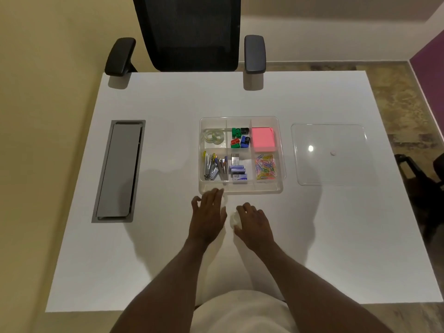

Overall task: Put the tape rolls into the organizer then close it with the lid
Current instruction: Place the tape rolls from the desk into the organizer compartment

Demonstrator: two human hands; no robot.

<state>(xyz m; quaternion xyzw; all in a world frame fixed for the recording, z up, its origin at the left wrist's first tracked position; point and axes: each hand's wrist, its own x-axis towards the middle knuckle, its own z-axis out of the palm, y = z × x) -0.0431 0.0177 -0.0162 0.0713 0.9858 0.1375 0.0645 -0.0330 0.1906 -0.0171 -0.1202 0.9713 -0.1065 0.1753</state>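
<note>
White desk (pixel 153 236): left hand (pixel 208 217) spread over one tape roll (pixel 224 197), right hand (pixel 254 223) curled, grasping another roll (pixel 234 220).

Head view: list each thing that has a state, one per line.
organizer: open, lid off
lid: flat on table, right of organizer
tape rolls: two in back-left compartment
left hand: over a roll by organizer's near edge
right hand: on a white roll on table
cable hatch: closed
</note>
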